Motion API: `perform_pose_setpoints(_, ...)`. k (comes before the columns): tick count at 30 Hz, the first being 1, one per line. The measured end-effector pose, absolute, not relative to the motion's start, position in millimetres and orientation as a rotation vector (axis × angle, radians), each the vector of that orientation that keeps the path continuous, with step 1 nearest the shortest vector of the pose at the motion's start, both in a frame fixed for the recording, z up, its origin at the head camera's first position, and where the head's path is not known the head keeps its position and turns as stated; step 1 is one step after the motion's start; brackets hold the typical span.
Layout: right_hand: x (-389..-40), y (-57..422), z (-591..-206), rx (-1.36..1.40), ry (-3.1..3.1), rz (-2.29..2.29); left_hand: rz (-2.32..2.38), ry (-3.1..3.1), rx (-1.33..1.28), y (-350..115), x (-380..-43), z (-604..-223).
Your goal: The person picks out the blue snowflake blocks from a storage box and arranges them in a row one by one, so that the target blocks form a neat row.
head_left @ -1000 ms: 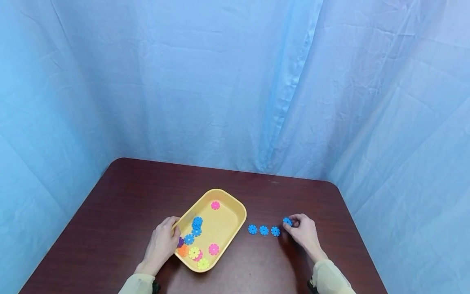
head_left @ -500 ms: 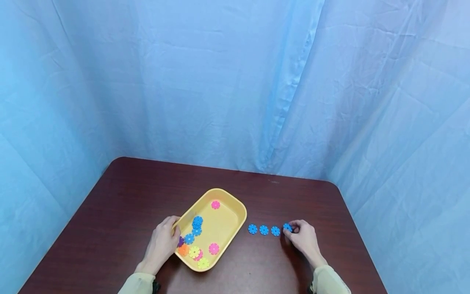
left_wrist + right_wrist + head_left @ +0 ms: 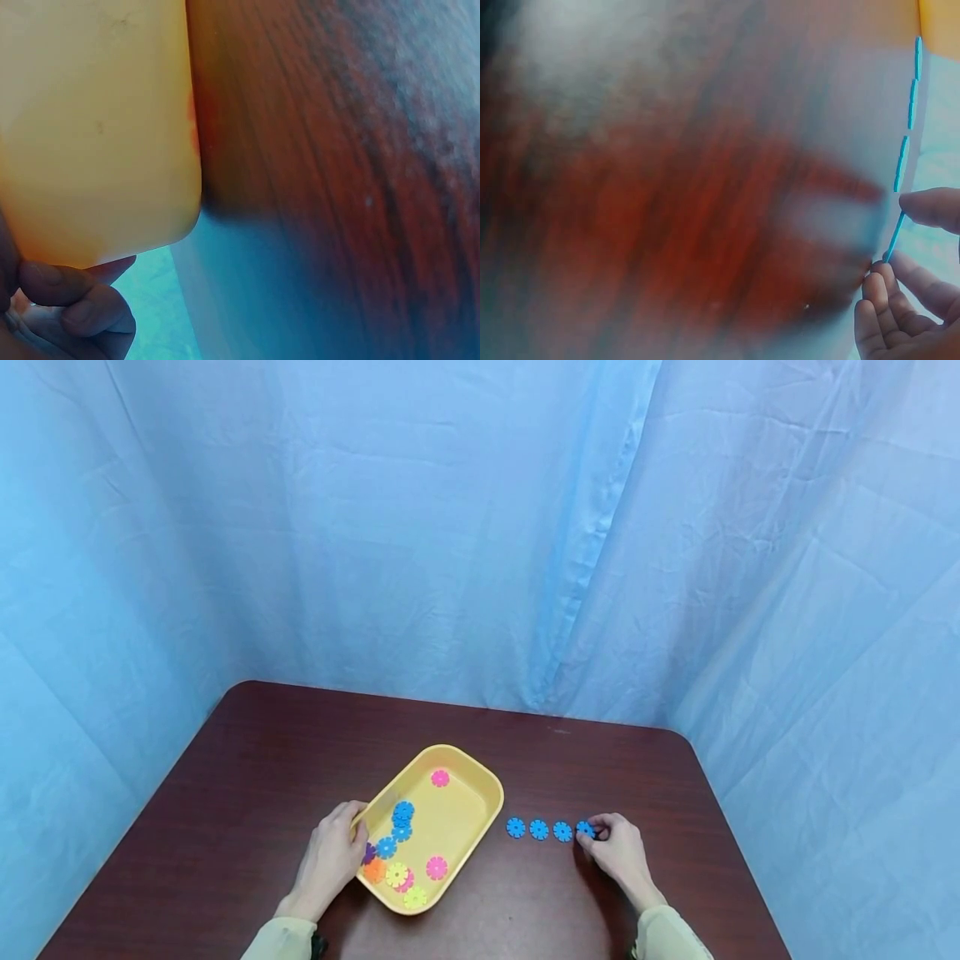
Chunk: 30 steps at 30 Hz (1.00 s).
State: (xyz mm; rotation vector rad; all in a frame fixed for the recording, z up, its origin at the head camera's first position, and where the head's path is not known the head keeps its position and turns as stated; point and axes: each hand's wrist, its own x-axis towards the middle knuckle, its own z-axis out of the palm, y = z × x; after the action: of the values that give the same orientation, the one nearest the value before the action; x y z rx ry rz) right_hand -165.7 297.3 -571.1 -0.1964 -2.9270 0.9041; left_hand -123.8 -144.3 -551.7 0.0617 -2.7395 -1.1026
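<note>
My left hand [image 3: 333, 852] grips the left rim of a yellow plastic tray [image 3: 453, 818], thumb over the edge; in the left wrist view curled fingers show at the corner of the tray's outer wall [image 3: 97, 150]. Between thumb and fingers, my right hand [image 3: 621, 852] pinches a blue snowflake disc [image 3: 585, 829], at the right end of a row. The row's other blue discs [image 3: 538, 830] lie flat on the table. Seen edge-on in the right wrist view, the pinched disc [image 3: 895, 236] tilts slightly, its lower edge at the fingertips.
Inside the tray lie several loose discs: blue ones [image 3: 386, 847], pink ones [image 3: 437, 867], yellow ones [image 3: 415, 897], an orange one [image 3: 374, 871] and a purple one [image 3: 369, 854]. Light blue curtains [image 3: 450, 527] surround the dark brown table [image 3: 300, 735].
My right hand has lowered the blue disc toward the table, bringing it level with the row's right end. The left hand and the tray have stayed in place.
</note>
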Motion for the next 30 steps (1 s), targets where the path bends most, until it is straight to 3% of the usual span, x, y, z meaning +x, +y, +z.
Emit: perform_pose_setpoints(30, -167.8, 296.8, -563.5, -0.159, -2.89, 0.882, -1.093, -2.757, 0.085, -144.0, -124.0, -551.7)
